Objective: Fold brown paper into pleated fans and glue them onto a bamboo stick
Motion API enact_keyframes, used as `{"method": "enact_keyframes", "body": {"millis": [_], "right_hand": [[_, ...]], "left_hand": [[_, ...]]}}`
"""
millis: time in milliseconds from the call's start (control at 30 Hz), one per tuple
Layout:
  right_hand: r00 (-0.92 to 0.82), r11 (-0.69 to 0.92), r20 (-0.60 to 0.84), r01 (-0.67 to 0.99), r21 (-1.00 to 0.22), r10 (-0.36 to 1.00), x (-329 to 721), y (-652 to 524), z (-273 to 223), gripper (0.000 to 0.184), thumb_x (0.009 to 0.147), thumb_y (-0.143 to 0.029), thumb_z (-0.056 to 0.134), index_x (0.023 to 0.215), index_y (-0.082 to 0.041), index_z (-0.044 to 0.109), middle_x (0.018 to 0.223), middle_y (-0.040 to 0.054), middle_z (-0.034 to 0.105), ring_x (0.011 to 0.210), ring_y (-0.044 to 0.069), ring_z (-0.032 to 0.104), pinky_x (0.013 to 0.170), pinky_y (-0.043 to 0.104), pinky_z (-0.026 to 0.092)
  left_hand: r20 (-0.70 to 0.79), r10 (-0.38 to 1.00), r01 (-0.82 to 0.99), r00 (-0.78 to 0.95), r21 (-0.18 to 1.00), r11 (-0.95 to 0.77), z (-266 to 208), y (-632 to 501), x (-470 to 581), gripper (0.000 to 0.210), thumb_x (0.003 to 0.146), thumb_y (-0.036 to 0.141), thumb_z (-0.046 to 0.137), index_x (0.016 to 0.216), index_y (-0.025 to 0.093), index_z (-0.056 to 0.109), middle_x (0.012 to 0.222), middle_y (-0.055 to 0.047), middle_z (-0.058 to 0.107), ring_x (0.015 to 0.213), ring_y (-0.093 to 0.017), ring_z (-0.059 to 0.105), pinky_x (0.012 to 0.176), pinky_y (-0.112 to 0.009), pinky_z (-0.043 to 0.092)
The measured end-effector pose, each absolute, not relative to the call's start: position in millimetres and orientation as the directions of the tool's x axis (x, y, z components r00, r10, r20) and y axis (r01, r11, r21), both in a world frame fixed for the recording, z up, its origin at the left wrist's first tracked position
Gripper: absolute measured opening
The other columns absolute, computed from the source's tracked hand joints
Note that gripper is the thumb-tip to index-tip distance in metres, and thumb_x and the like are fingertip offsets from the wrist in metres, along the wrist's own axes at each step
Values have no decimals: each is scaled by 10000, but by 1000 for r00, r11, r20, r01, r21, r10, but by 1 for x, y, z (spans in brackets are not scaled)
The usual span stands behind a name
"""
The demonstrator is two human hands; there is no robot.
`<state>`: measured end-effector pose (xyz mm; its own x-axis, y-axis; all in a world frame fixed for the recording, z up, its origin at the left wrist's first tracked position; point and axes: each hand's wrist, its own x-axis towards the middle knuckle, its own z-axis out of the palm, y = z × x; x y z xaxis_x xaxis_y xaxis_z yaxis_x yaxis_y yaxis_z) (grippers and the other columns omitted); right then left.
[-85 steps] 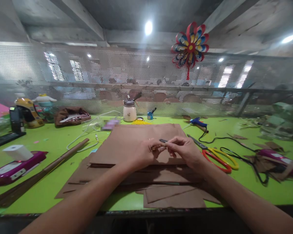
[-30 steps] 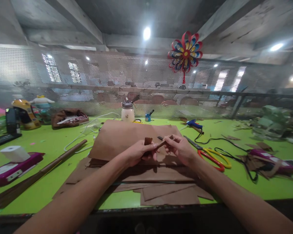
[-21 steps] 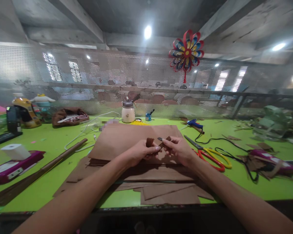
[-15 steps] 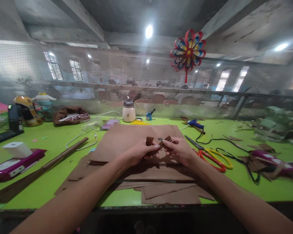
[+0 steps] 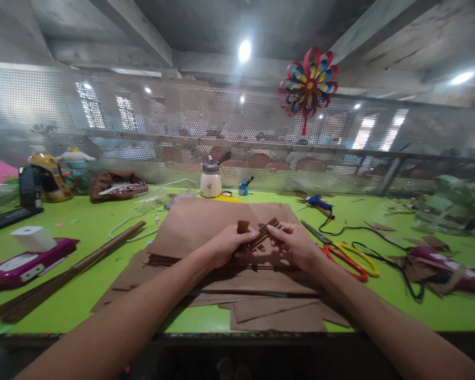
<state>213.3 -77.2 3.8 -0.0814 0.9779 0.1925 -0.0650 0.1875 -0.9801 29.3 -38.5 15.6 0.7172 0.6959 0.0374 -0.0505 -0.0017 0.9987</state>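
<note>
Above a stack of brown paper sheets (image 5: 206, 227), my left hand (image 5: 229, 244) is closed on a finely pleated piece of brown paper (image 5: 243, 227). My right hand (image 5: 295, 240) pinches a second pleated part (image 5: 266, 232), which slants up to the right and reaches the left fingertips. I cannot tell if the two parts are one folded strip. A small dark tip (image 5: 261, 226) shows behind the slanted part; its kind is unclear. Scissors (image 5: 344, 258) with red and yellow handles lie right of my right hand.
On the green table (image 5: 79, 227), a rolled brown paper bundle (image 5: 79, 269) and a purple power strip (image 5: 31, 264) lie left. A blue glue gun (image 5: 320, 202) with a black cord lies back right. A white jar (image 5: 210, 182) stands at the back, before a perforated screen (image 5: 166, 116).
The right fingers have shifted slightly along the pleated paper, and more of its slanted part shows between the hands. The whole view has moved a little.
</note>
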Motion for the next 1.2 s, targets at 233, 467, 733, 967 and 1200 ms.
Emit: {"method": "enact_keyframes", "body": {"millis": [233, 467, 733, 967, 1200], "right_hand": [[-99, 159, 167, -83, -984, 981, 214, -78, 4, 321, 654, -449, 683, 661, -144, 583, 543, -20, 547, 418, 61, 460, 391, 189, 340], [-128, 120, 135, -120, -986, 982, 213, -79, 4, 324, 648, -439, 694, 704, -139, 586, 551, -19, 554, 422, 65, 468, 388, 189, 358], [-180, -15, 8, -125, -992, 984, 211, -81, 3, 318, 606, -410, 731, 666, -140, 576, 541, -8, 579, 413, 69, 487, 372, 181, 364], [-285, -7, 15, -79, -997, 958, 210, -84, 1, 281, 634, -363, 727, 663, -114, 599, 544, 3, 591, 418, 67, 507, 403, 184, 375], [-310, -18, -12, -19, -1000, 951, 209, -86, -3, 295, 640, -380, 716, 640, -118, 583, 542, 9, 587, 403, 68, 491, 361, 178, 334]], "left_hand": [[40, 735, -65, 677, 998, 5, 14, -37, 29, 318, 723, 413, 612, 752, 101, 560, 666, -61, 602, 515, -80, 487, 379, -175, 168], [59, 804, -99, 592, 995, 0, 18, -40, 31, 337, 682, 431, 638, 705, 112, 531, 569, 7, 503, 451, -52, 385, 377, -183, 162], [64, 871, -86, 487, 996, -25, 13, -36, 33, 283, 684, 406, 589, 670, 140, 494, 600, 25, 469, 495, -62, 405, 394, -174, 205], [147, 911, -39, 385, 989, -143, 19, -37, 32, 279, 693, 355, 574, 570, 172, 404, 445, 75, 319, 388, -50, 266, 382, -195, 184], [153, 942, 18, 299, 986, -166, 15, -32, 29, 262, 666, 364, 600, 598, 161, 448, 500, 57, 393, 467, -69, 325, 456, -204, 255]]}}
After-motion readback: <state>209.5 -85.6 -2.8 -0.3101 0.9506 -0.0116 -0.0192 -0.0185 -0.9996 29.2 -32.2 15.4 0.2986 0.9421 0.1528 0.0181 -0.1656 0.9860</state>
